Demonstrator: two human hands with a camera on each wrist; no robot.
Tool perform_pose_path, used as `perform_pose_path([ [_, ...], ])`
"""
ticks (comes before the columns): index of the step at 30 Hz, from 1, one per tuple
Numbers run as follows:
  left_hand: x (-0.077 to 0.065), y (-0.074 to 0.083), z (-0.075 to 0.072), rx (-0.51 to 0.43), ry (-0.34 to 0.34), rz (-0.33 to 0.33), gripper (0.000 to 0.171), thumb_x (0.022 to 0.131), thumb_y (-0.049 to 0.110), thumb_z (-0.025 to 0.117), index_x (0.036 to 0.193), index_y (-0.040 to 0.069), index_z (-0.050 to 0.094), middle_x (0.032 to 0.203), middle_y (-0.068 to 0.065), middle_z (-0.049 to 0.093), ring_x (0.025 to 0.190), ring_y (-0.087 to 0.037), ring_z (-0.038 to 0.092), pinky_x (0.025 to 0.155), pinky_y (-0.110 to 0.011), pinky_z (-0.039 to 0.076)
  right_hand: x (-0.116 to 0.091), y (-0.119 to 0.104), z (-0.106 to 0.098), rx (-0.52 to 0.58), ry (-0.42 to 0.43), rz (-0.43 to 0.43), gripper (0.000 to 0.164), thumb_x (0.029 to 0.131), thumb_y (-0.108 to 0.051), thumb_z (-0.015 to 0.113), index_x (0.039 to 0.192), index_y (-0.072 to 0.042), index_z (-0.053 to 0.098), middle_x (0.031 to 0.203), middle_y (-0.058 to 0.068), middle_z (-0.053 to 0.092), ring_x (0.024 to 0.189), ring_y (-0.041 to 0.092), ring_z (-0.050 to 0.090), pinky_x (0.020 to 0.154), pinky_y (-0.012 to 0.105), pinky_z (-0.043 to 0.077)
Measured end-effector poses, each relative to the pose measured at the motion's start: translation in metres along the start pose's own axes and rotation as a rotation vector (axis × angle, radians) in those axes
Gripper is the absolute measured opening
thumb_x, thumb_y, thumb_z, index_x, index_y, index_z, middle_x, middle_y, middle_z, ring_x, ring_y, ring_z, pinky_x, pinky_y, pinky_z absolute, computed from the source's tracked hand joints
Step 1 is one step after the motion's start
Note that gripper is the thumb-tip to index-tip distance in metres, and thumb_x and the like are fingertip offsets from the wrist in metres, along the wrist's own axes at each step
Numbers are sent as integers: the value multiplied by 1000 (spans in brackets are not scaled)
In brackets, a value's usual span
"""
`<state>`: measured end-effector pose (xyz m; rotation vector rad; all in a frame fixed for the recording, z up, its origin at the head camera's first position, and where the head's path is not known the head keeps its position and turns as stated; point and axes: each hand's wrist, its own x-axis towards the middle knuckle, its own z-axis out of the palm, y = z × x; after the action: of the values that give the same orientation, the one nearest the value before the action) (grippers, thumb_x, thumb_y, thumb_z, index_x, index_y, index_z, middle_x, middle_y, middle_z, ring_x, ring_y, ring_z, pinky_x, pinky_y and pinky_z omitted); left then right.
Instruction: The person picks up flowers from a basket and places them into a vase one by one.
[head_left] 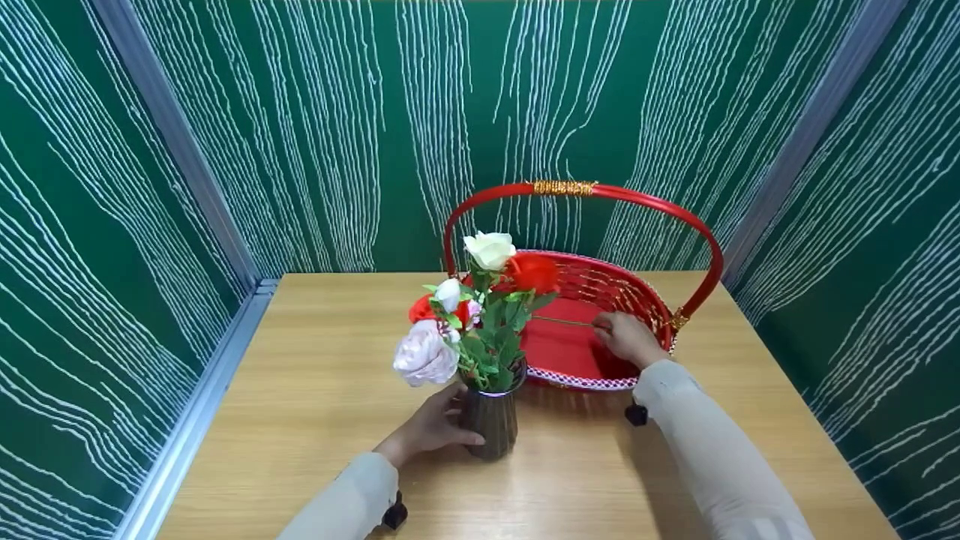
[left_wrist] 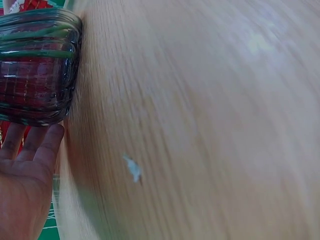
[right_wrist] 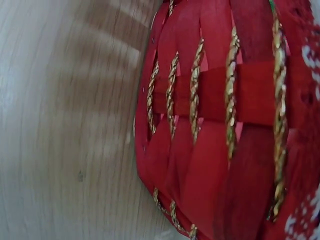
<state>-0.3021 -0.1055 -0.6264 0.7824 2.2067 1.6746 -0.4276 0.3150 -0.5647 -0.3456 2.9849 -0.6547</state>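
Observation:
In the head view a dark ribbed glass vase stands upright on the table, with several artificial flowers in it. My left hand holds the vase low on its left side, thumb across the front. Green stems show through the glass vase in the left wrist view, the left hand's fingers against its side. Over the red basket, my right hand pinches a thin green flower stem. This stem runs left behind the bouquet, which hides its far end. A blurred red flower shows behind the leaves.
The basket's tall red handle arches over it, with a gold-wrapped middle. Its woven side fills much of the right wrist view. Green walls with white streaks enclose the wooden table at the back and sides.

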Motion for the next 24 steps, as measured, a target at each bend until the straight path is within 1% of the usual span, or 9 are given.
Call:
perform_pose_path([
  [4,0,-1,1,-3,-1,19,75,86,11,94,147,0,51,142,-19,61,137,-39,62,115,-49,57,-1,-4,0,-8,49,-15,26,108,-15,64,127,0,74,127,24,74,118,43,69,104,65,56],
  [9,0,-2,0,1,-8,18,72,87,13,93,145,1,51,144,-18,60,138,-38,61,116,-50,56,-2,-11,-4,12,62,-14,24,109,-17,64,123,-1,75,115,20,75,99,34,68,92,57,59],
  [12,0,-1,0,5,-12,11,74,87,15,93,146,2,51,145,-17,60,139,-39,60,116,-51,55,-3,-15,-8,35,68,6,23,109,-19,65,123,-3,75,110,17,75,94,30,65,87,51,59],
  [16,0,-2,-1,19,-8,3,79,87,16,94,151,4,49,144,-16,60,140,-40,60,118,-53,54,-6,-20,-14,80,63,40,25,109,-21,65,127,-5,75,115,16,75,98,30,65,92,51,60],
  [21,0,-2,-1,9,-1,-22,80,86,16,94,152,7,49,148,-15,60,142,-38,59,119,-52,53,-10,-23,-20,131,68,63,27,111,-21,63,130,-5,74,121,17,76,103,32,66,98,53,60],
  [24,0,-2,0,7,2,-18,79,87,15,94,152,7,50,149,-15,60,142,-38,60,118,-51,54,-14,-24,-21,138,87,64,27,111,-21,63,130,-6,74,122,17,76,103,31,66,98,53,60],
])
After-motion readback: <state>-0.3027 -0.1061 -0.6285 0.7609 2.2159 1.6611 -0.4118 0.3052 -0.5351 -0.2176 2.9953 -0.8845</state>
